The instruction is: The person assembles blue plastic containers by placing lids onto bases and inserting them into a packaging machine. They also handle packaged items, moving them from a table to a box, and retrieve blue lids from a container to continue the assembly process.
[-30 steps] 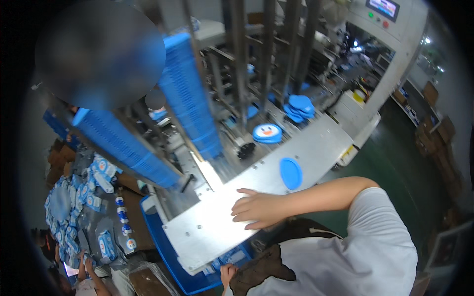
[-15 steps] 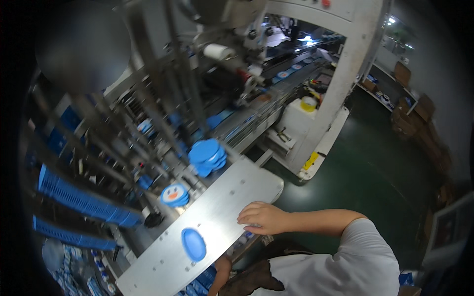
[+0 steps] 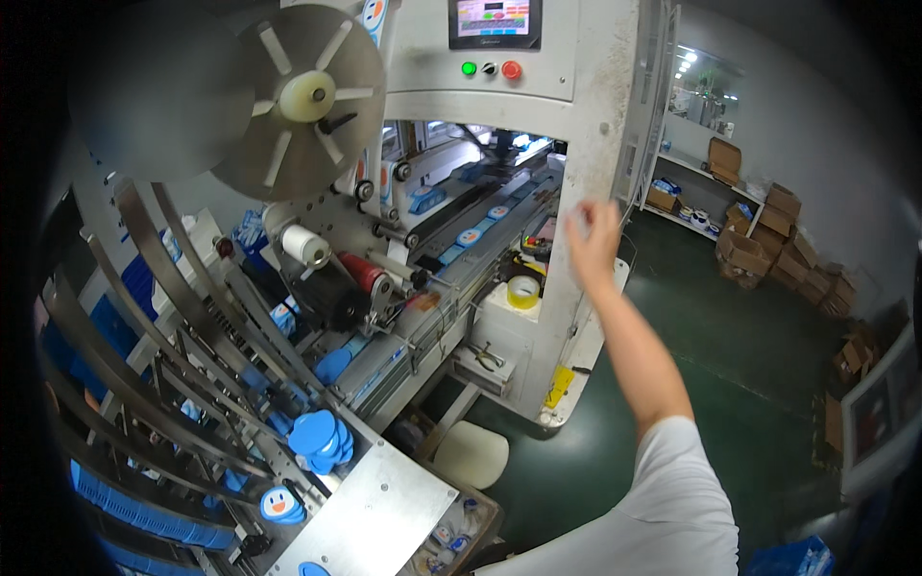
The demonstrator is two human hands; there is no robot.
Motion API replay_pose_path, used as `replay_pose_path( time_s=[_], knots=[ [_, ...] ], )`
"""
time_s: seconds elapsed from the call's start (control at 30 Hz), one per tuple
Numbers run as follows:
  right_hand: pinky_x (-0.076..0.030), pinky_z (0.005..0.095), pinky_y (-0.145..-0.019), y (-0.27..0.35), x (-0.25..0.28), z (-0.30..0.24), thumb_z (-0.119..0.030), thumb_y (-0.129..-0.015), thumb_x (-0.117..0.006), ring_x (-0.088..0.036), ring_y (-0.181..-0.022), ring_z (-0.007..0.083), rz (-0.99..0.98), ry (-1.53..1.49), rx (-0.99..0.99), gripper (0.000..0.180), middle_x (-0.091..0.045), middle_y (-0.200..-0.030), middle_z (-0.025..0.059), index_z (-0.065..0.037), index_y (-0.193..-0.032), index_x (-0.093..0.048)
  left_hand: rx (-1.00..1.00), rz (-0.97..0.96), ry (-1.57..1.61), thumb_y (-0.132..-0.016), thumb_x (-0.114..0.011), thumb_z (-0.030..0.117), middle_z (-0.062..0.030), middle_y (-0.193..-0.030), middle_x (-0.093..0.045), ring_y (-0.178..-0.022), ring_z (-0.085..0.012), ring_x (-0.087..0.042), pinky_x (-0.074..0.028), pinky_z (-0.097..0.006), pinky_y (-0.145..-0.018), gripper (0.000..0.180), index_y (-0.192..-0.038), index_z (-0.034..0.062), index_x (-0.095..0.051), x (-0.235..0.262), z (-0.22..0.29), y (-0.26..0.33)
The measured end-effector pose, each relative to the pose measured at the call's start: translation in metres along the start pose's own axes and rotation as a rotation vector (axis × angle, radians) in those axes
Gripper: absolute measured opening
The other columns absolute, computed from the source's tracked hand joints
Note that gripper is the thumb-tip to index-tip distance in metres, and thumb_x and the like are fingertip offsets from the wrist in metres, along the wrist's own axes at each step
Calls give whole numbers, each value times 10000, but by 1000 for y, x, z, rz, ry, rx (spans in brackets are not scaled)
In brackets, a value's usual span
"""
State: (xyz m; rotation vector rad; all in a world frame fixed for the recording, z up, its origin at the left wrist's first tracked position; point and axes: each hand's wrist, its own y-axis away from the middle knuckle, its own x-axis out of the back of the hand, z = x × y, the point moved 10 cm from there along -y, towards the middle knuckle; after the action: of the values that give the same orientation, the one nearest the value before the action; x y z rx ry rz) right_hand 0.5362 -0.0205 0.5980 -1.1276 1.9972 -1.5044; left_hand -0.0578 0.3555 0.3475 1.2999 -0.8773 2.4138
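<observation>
- Post (image 3: 597,154), far, right of centre: I judge it heavy and rigid; its edge suits a hold.
- My right hand (image 3: 594,237), blurred in front: I can't tell open from closed; left hand out of view.

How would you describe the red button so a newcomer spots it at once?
Find the big white machine frame behind the outstretched right hand, then the lit screen mounted on it. Just beneath that screen, the red button sits rightmost in a short row, its colour setting it apart from the dark knob and green button to its left.
</observation>
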Motion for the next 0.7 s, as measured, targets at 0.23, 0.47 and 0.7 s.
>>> replay_pose_path(
  time_s=[0.23,0.47,0.7],
  knots=[
    [-467,421,-821,-153,-25,80,-216,-753,-706,-561,-976,324,-51,480,-180,284,-592,-1007,135,-92,-991,-612,89,-74,-140,-670,-776,448,-335,-1171,-473,-1124,-450,-451,-350,-492,-975,955,-1258,-165,-340,-17,5,-20],
    [-500,363,-687,-138,-9,98,-198,-769,-670,-650,-735,291,60,237,-168,142,-670,-779,131,-58,-795,-661,204,-65,-49,-684,-763,352,-318,-1171,-510,-1093,-419,-505,-396,-461,-943,853,-1272,-132,-377,-15,-8,-20],
    [-459,229,-667,29,-55,17,-94,-834,-635,-560,-722,101,-306,-761,-380,87,-607,-818,11,-41,-902,-630,322,-49,128,-644,-788,442,-255,-1214,-516,-1116,-402,-495,-394,-439,-959,909,-1313,-38,-404,-4,-13,-19]
  ],
)
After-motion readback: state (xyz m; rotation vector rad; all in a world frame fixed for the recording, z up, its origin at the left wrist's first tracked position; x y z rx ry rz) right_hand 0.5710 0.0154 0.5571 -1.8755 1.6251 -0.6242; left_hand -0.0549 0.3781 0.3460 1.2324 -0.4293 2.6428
